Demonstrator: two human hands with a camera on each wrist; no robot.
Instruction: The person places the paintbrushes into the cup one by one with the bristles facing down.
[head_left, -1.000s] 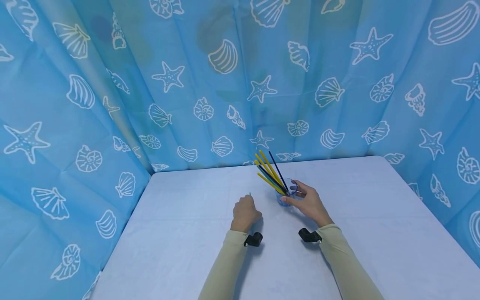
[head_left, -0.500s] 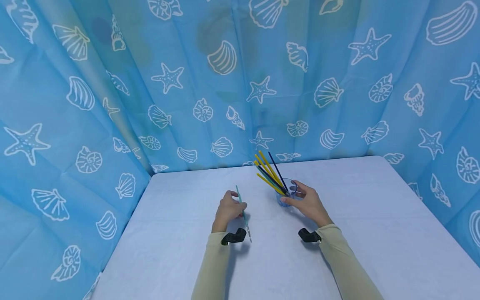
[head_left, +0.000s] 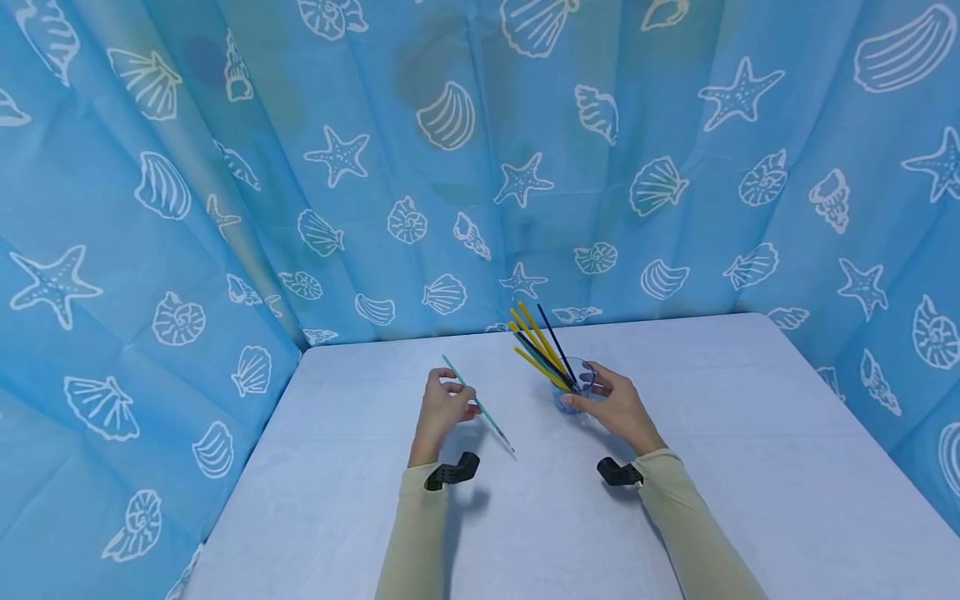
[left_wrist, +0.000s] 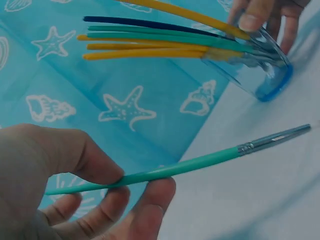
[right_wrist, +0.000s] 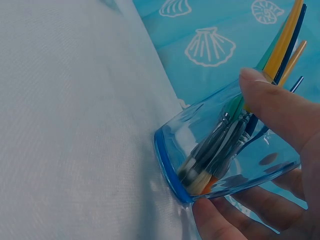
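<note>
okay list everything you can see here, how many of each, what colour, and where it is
teal paintbrush: one, teal handle with a silver ferrule, pinched in the left hand above the table
clear blue cup: one, see-through blue, on the table, gripped by the right hand
brushes in the cup: several, yellow, dark blue and teal handles, bristles down, leaning left; exact count hard to tell
table: one, covered in pale blue-white cloth
curtain: blue with white shells and starfish, behind and to both sides
wrist cameras: two, black, one on each wrist
left hand: holds the teal paintbrush
right hand: holds the cup
</note>
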